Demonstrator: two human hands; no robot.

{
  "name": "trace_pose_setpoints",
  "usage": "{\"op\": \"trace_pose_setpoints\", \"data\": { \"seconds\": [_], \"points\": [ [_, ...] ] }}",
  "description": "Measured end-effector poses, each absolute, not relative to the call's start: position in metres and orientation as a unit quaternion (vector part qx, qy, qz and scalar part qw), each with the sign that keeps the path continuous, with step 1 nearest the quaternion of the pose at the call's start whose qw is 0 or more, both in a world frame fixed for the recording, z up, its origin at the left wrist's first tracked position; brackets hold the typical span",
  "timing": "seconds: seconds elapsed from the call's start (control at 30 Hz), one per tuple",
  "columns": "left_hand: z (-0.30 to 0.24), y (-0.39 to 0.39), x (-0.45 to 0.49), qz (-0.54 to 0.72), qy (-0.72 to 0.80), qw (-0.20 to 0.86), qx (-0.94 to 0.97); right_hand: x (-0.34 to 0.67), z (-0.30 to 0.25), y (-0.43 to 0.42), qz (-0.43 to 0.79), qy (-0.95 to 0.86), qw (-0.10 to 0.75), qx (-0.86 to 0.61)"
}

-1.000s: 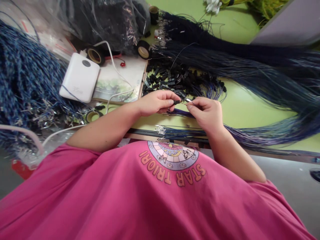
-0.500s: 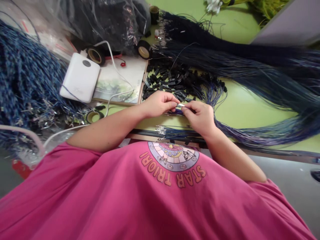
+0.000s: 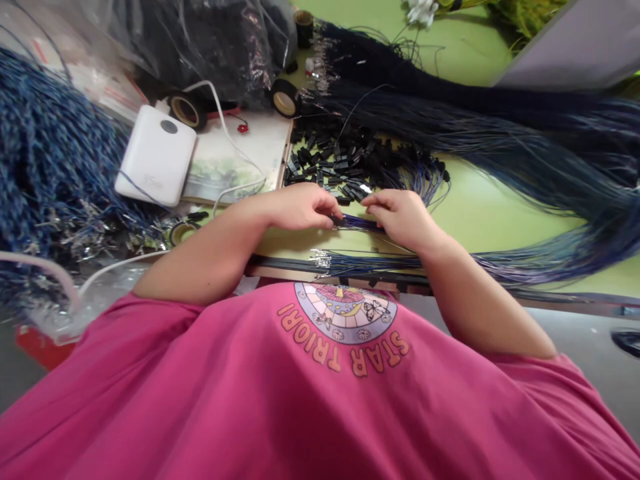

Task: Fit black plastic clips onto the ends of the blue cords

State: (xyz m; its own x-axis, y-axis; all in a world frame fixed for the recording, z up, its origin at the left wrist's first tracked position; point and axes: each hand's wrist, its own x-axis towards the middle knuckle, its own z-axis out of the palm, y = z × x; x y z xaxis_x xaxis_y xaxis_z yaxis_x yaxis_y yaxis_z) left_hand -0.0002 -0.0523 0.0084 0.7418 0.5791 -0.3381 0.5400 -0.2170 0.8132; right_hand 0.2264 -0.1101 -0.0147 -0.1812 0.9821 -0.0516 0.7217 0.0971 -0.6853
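Observation:
My left hand (image 3: 300,207) and my right hand (image 3: 403,215) are curled close together over the green table (image 3: 470,213). Between them runs a thin bundle of blue-purple wires (image 3: 357,223), pinched by the fingertips of both hands. Just beyond the fingers lies a heap of small black plastic connectors (image 3: 350,163). A second row of wires with metal tips (image 3: 360,261) lies nearer me, along the table's front edge.
Thick dark blue wire bundles (image 3: 500,140) sweep across the right. A mass of blue twisted wires (image 3: 45,173) fills the left. A white box (image 3: 156,155), a picture pad (image 3: 240,160), tape rolls (image 3: 286,99) and a dark plastic bag (image 3: 210,40) lie behind.
Both hands have dropped lower towards the table. The small connector and metal tip seen between the fingers before are no longer visible; a wire bundle now shows between the hands.

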Motion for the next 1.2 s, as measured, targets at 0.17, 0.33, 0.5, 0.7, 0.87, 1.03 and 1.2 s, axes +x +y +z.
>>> {"op": "trace_pose_setpoints", "data": {
  "seconds": [0.17,0.33,0.5,0.7,0.87,1.03,1.2],
  "points": [
    [0.004,-0.052,0.000,0.032,0.362,0.525,0.770,0.213,-0.023,-0.099,0.229,-0.785,0.100,-0.566],
    [0.005,-0.054,0.001,0.041,0.363,0.554,0.747,0.216,-0.024,-0.101,0.292,-0.726,0.201,-0.590],
    [0.014,-0.056,0.001,0.013,0.368,0.541,0.756,0.220,-0.020,-0.104,0.300,-0.687,0.259,-0.609],
    [0.013,-0.055,0.000,-0.003,0.363,0.538,0.761,0.218,-0.019,-0.107,0.249,-0.721,0.236,-0.602],
    [0.012,-0.055,0.000,-0.011,0.356,0.529,0.770,0.217,-0.018,-0.109,0.187,-0.754,0.177,-0.604],
    [0.012,-0.055,0.000,-0.008,0.339,0.527,0.779,0.215,-0.015,-0.109,0.166,-0.770,0.141,-0.600],
    [0.011,-0.054,-0.001,-0.014,0.327,0.529,0.783,0.218,-0.018,-0.102,0.237,-0.759,0.185,-0.578]
  ]
}}
